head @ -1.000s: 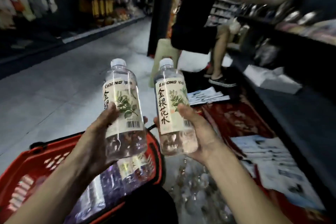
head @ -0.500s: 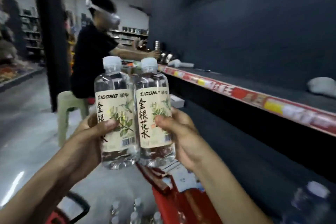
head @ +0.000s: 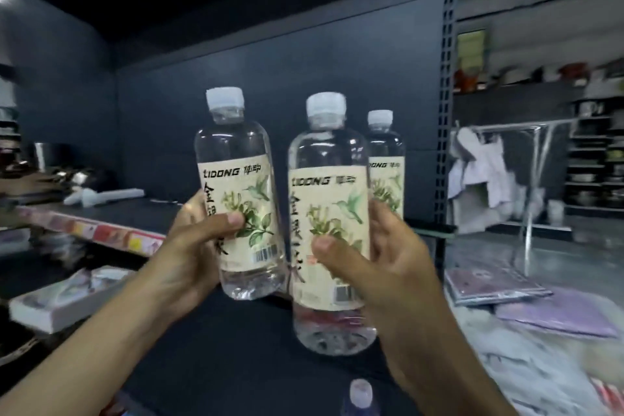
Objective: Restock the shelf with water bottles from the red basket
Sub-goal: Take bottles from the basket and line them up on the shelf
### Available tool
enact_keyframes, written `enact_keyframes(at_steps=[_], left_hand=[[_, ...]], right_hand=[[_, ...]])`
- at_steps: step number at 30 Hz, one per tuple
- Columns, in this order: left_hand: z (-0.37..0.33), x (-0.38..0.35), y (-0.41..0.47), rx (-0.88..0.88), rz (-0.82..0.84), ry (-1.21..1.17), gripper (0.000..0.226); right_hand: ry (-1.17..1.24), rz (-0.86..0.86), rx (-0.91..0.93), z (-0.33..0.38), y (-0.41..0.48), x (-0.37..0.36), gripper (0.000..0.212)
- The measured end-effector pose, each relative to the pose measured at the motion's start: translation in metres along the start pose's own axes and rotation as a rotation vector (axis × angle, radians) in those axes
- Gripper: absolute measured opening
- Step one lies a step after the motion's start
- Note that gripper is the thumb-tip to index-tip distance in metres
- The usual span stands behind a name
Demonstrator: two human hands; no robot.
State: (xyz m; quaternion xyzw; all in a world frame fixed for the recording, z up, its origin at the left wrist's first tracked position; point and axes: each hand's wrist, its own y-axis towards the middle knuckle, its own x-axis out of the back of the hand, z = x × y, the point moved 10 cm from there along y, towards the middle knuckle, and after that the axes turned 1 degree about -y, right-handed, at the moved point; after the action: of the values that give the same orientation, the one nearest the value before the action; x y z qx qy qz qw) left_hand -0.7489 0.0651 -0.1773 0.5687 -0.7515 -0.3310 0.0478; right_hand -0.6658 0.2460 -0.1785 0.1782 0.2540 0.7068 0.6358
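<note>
**Now two bottles upright at the shelf**

My left grip (head: 189, 246) is curled around one water bottle (head: 236, 179), and my right grip (head: 388, 267) around a second bottle (head: 329, 199). I hold both upright, labels toward me, over the shelf (head: 236, 368), so they can stand beside the third bottle (head: 385, 159) there. Both forearms reach forward.

The dark shelf (head: 148, 209) bears a blurred white object (head: 104, 194) at left and an upright bottle (head: 386, 159) at right.

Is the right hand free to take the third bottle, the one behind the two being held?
Probably not yet: the right hand grips the nearer bottle, which sits directly in front of the third bottle. It would need to set that bottle down first.
</note>
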Motion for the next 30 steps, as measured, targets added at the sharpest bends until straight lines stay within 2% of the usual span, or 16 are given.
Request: enact_keyframes(at_steps=[3, 7, 9, 13, 16, 18, 20, 22, 25, 27, 30], left_hand=[[0.018, -0.017, 0.039, 0.017, 0.048, -0.08, 0.082], [0.043, -0.034, 0.074, 0.08, 0.1, -0.084, 0.096], [0.058, -0.035, 0.081, 0.12, 0.117, -0.09, 0.099], [0.074, -0.04, 0.088, 0.138, 0.2, -0.093, 0.091], [0.076, -0.044, 0.089, 0.15, 0.274, -0.031, 0.086], [0.076, -0.043, 0.088, 0.155, 0.287, 0.017, 0.084], [0.076, -0.038, 0.087, 0.162, 0.272, 0.041, 0.082], [0.075, -0.036, 0.084, 0.164, 0.258, 0.076, 0.072], [0.071, -0.039, 0.074, 0.16, 0.281, 0.314, 0.061], [0.07, -0.038, 0.068, 0.157, 0.297, 0.48, 0.068], [0.07, -0.033, 0.064, 0.159, 0.262, 0.57, 0.091]], right_hand=[[-0.022, -0.173, 0.076, 0.022, 0.007, 0.054, 0.053], [-0.021, -0.359, 0.151, 0.024, 0.022, 0.112, 0.04], [-0.013, -0.399, 0.135, 0.011, 0.027, 0.126, 0.033], [-0.095, -0.398, 0.117, -0.007, 0.032, 0.127, 0.042], [-0.268, -0.371, 0.122, -0.01, 0.037, 0.118, 0.066], [-0.285, -0.339, 0.072, -0.016, 0.038, 0.111, 0.081], [-0.372, -0.32, 0.042, -0.018, 0.038, 0.102, 0.082], [-0.575, -0.339, 0.05, -0.012, 0.034, 0.096, 0.076], [-0.802, -0.361, 0.059, -0.004, 0.025, 0.091, 0.074], [-0.86, -0.319, 0.057, -0.003, 0.018, 0.086, 0.078], [-0.87, -0.304, 0.056, -0.001, 0.014, 0.084, 0.073]])
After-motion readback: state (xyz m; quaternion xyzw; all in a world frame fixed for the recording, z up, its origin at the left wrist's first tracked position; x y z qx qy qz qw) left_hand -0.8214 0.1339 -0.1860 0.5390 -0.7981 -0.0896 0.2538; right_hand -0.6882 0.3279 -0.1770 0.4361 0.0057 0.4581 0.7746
